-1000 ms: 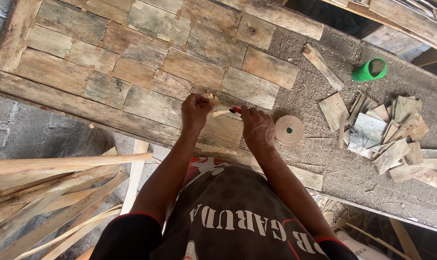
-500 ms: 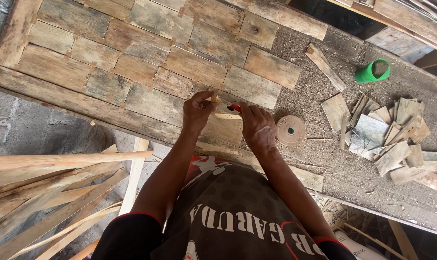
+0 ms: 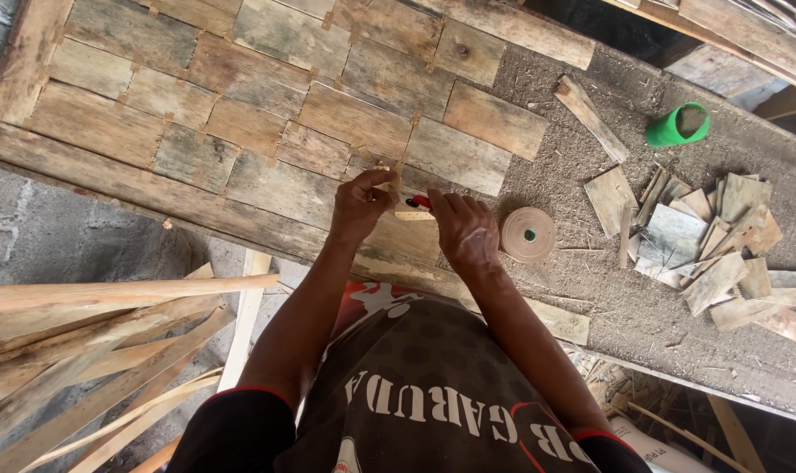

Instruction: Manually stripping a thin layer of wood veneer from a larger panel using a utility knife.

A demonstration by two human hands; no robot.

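Left hand: the left hand (image 3: 363, 206) pinches one end of a pale strip of tape (image 3: 406, 213), fingers (image 3: 382, 180) closed on it, over the wooden panel (image 3: 240, 131).
Right hand: the right hand (image 3: 463, 232) is curled around a small red-tipped tool (image 3: 420, 202); it looks like a cutter, though the fingers hide most of it.
Key relation: the strip lies between the two hands, long axis running left to right; both hands touch it, the tool meeting it from the right.
Beyond the right fingers: a tape roll (image 3: 527, 235) lies flat on the desk (image 3: 590, 289), just beside the right hand.
Farther right: a heap of wood offcuts (image 3: 713, 236) and a green cup (image 3: 678, 125), well apart.
Change: against the earlier frame the hands sit almost unmoved, only drawn slightly closer together.
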